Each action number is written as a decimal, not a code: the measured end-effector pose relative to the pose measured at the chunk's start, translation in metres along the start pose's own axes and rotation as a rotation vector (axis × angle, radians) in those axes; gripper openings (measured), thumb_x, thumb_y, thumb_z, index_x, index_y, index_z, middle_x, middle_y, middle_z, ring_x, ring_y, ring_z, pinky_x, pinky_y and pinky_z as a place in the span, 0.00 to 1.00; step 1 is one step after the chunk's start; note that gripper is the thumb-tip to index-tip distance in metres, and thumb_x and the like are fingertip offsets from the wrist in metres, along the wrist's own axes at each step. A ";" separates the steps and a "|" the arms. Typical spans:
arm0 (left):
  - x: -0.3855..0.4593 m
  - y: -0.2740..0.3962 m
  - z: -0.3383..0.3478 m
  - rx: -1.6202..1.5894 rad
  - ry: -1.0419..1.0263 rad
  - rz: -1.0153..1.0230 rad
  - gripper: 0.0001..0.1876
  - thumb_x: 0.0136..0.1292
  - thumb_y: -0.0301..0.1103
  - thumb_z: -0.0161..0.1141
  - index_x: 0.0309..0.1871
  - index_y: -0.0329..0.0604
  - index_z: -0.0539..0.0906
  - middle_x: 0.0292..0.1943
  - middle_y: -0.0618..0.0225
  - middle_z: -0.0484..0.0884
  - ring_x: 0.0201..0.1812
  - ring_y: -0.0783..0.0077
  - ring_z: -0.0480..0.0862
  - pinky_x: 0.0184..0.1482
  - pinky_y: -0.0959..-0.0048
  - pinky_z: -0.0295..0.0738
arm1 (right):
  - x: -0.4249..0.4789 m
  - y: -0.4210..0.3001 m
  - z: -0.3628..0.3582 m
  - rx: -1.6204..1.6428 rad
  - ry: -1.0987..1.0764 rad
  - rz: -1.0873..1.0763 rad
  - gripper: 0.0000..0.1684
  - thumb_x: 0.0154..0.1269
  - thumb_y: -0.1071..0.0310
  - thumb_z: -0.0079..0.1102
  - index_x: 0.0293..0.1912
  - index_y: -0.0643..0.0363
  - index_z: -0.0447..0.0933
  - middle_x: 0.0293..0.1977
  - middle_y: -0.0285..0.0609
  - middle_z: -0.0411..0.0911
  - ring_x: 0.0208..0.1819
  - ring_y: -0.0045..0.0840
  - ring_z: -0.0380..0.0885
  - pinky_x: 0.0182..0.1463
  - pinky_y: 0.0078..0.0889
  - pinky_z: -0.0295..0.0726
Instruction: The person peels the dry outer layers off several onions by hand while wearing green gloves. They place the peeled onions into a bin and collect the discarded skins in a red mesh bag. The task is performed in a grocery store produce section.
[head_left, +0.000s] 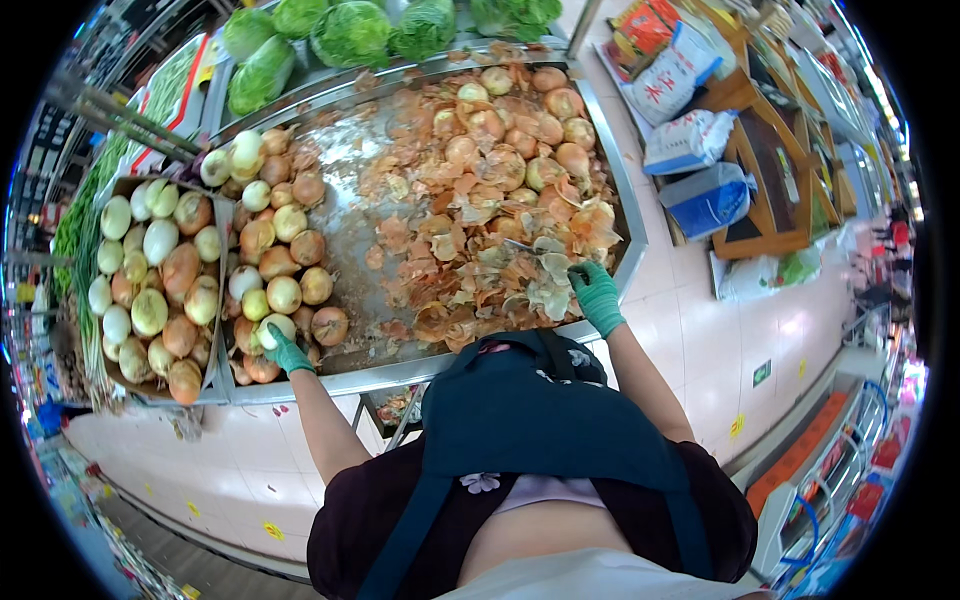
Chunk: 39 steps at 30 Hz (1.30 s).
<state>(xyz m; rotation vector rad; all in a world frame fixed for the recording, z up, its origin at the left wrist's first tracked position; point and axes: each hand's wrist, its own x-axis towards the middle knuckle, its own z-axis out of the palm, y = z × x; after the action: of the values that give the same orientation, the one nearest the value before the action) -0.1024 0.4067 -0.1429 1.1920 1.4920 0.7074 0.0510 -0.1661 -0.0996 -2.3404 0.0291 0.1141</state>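
My left hand (289, 351), in a green glove, is on a pale peeled onion (276, 330) at the near edge of a group of onions on the metal display tray (360, 381). My right hand (598, 294), gloved alike, is at the tray's near right edge, beside loose onion skins (551, 281); its fingertips are partly hidden, and I cannot tell whether it grips anything. A thin metal blade (517, 244) lies or is held among the skins. Unpeeled brown onions (504, 166) fill the tray's far right part, among dry skins.
At the left a cardboard box (219, 300) full of onions stands against the tray. Green cabbages (351, 34) lie beyond the tray's far edge. Bagged goods (686, 142) and a wooden stand (780, 169) are to the right. A bin (394, 411) is under the tray's near edge.
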 end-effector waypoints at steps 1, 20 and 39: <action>0.005 0.000 -0.003 0.186 0.035 0.029 0.47 0.57 0.66 0.61 0.72 0.44 0.60 0.62 0.49 0.72 0.57 0.49 0.77 0.55 0.56 0.79 | -0.002 0.005 0.000 -0.012 0.048 -0.013 0.08 0.61 0.68 0.63 0.40 0.59 0.81 0.34 0.49 0.80 0.35 0.36 0.80 0.40 0.35 0.78; 0.042 -0.059 -0.020 0.448 0.262 0.300 0.55 0.50 0.56 0.72 0.75 0.45 0.52 0.64 0.50 0.69 0.59 0.53 0.76 0.57 0.60 0.78 | 0.048 0.050 0.015 -0.469 -0.302 -0.090 0.25 0.55 0.70 0.62 0.54 0.56 0.72 0.49 0.49 0.75 0.52 0.43 0.75 0.53 0.45 0.76; -0.195 -0.065 0.132 0.695 -0.734 0.941 0.28 0.59 0.34 0.66 0.63 0.42 0.71 0.64 0.51 0.68 0.63 0.51 0.69 0.64 0.56 0.66 | 0.048 0.028 0.011 -0.210 -0.478 -0.161 0.19 0.56 0.64 0.67 0.49 0.53 0.80 0.49 0.49 0.76 0.46 0.43 0.78 0.49 0.41 0.77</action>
<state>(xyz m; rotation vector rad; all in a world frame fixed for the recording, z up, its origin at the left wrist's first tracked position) -0.0068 0.1829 -0.1669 2.4166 0.4753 0.2283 0.0968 -0.1771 -0.1323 -2.4518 -0.4239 0.6167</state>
